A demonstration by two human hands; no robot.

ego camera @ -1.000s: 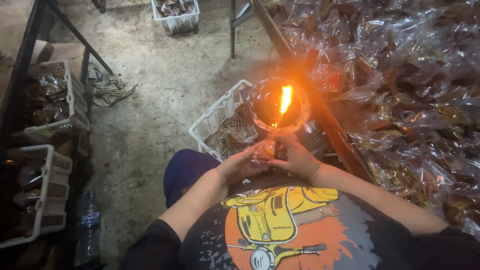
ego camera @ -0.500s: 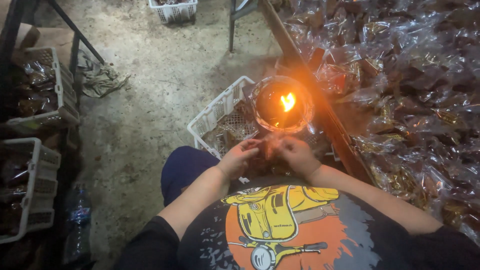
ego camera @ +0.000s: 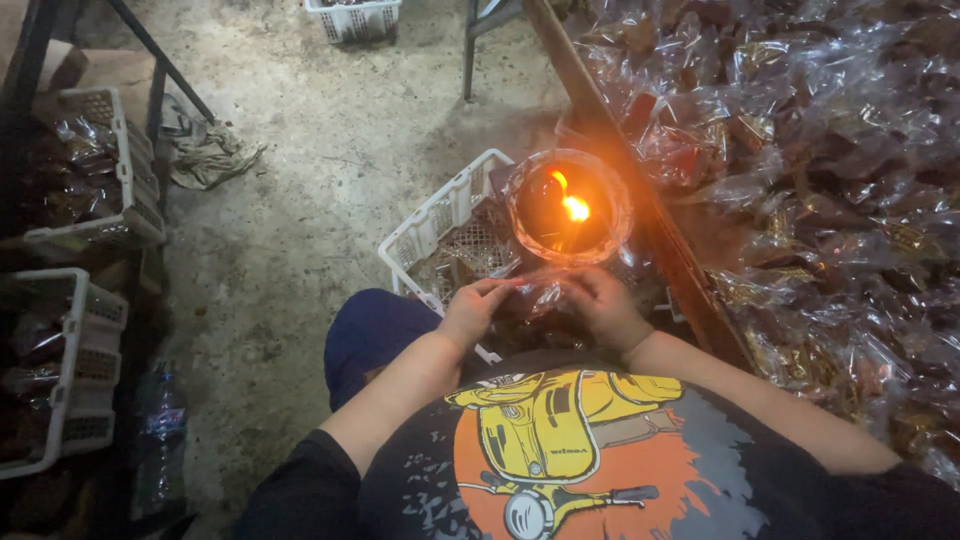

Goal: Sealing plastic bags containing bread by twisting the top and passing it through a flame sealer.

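My hands have dropped back from the flame; my left hand [ego camera: 470,310] and right hand [ego camera: 600,303] together pinch a clear plastic packet [ego camera: 535,290] just below the burning lamp [ego camera: 568,206], above the white basket [ego camera: 440,225].

A black short-sleeved T-shirt [ego camera: 640,480] is worn, printed with a yellow scooter on an orange disc; dark blue trousers [ego camera: 370,335] are seen below it.

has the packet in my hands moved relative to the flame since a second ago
Yes. The clear packet, held by both the left hand and right hand, now sits lower, below the flame bowl.
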